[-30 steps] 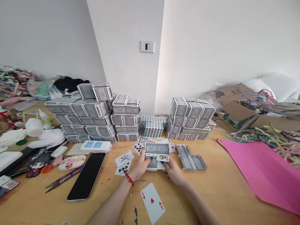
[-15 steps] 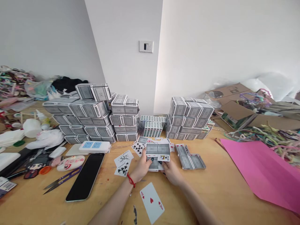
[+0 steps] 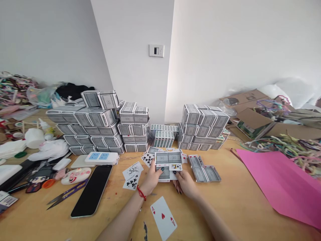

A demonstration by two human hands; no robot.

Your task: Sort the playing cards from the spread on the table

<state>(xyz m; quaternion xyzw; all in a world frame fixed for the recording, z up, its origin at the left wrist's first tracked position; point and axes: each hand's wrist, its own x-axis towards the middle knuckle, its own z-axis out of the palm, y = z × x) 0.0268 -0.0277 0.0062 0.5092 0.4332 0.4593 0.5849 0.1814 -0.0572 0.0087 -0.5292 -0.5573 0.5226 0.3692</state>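
Observation:
Above the middle of the table, my left hand (image 3: 152,177) grips the left side of a piece built from grey-backed playing cards (image 3: 163,158), thumb on top. My right hand (image 3: 184,182) pinches a queen card (image 3: 175,167) at the piece's lower right, its thumb on the card's lower edge. Beyond and left of my hands lie loose cards, among them a clubs card (image 3: 147,158), a joker (image 3: 132,170) and a ten of clubs (image 3: 131,182). An ace of hearts (image 3: 164,217) lies face up between my forearms. To the right rests another folded card piece (image 3: 203,169).
Stacked card blocks stand at the back left (image 3: 94,117) and back right (image 3: 200,127), with card boxes (image 3: 164,138) between. Left are a phone (image 3: 91,190), scissors (image 3: 66,193) and a power strip (image 3: 101,157). Pink paper (image 3: 278,180) and a cardboard box (image 3: 255,122) are on the right.
My right hand has shifted slightly; its thumb now sits at the queen's lower edge and its lower fingers show beneath. The card piece tilts a little differently. My left hand keeps its hold.

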